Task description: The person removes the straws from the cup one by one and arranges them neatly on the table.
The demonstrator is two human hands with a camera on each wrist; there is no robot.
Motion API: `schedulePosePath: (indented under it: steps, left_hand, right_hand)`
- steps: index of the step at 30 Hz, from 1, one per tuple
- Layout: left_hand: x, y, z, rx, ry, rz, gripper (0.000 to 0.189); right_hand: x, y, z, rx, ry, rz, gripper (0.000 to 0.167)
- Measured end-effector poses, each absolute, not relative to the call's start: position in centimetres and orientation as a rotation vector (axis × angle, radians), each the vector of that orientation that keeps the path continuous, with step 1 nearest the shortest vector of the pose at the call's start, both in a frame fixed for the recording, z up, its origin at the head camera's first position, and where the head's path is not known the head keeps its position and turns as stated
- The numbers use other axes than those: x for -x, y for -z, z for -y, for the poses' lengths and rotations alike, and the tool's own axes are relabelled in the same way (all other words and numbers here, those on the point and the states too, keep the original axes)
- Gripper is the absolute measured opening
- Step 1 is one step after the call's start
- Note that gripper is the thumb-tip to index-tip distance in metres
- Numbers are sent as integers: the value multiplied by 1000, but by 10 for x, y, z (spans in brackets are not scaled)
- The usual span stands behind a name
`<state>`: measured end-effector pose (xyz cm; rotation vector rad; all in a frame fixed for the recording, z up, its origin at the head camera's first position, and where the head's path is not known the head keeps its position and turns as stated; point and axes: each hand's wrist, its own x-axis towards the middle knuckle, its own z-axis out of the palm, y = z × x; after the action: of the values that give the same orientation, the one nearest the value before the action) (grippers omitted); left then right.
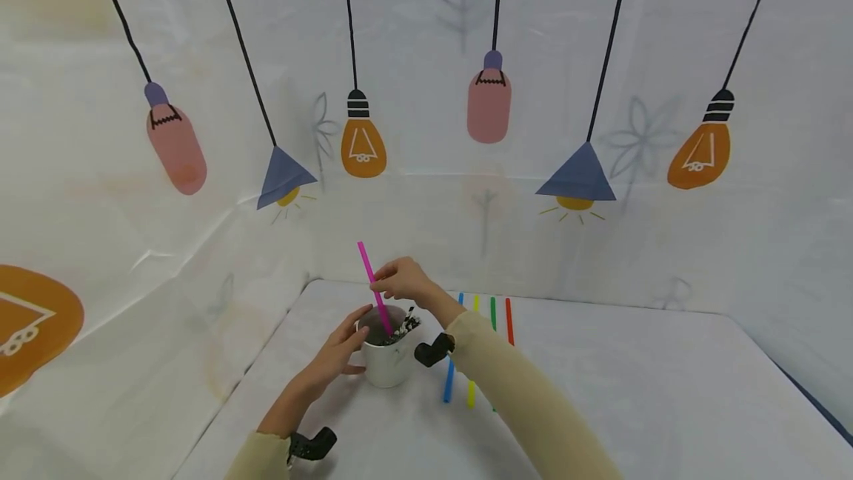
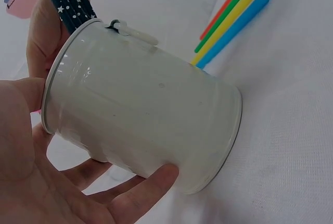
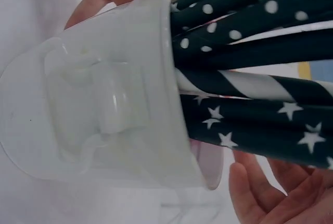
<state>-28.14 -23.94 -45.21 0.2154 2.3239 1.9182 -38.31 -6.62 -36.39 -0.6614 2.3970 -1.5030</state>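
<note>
A white metal pail (image 1: 386, 370) stands upright on the table, its wire handle (image 3: 112, 99) hanging at the side. My left hand (image 1: 338, 347) holds it from the left, thumb by the rim and fingers along the wall, as the left wrist view also shows. Above the pail, my right hand (image 1: 405, 280) pinches a pink straw (image 1: 365, 261) around its middle. That straw leans to the left, its lower end inside the pail. Dark straws with white stars, dots and stripes (image 3: 250, 114) lean out of the pail's right side; the pail's bottom inside is hidden.
Right of the pail lie blue (image 1: 448, 384), yellow (image 1: 472, 395), green (image 1: 493, 310) and red (image 1: 509, 321) straws side by side, partly behind my right forearm. A white sheet (image 1: 426, 221) printed with lamps and bulbs rises behind the white table (image 1: 633, 391).
</note>
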Motion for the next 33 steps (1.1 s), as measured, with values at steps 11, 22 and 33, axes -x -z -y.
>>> schedulePosePath:
  steps: [11, 22, 33]
  left_hand:
    - [281, 455, 236, -225, -1923, -2326, 57]
    - [281, 455, 238, -244, -1937, -2351, 53]
    - [282, 459, 238, -245, -1931, -2363, 54]
  right_hand:
    - [380, 362, 45, 691, 1655, -2354, 22]
    - [362, 301, -6, 889, 2009, -2322, 23]
    - [338, 258, -74, 1089, 2215, -2415, 25]
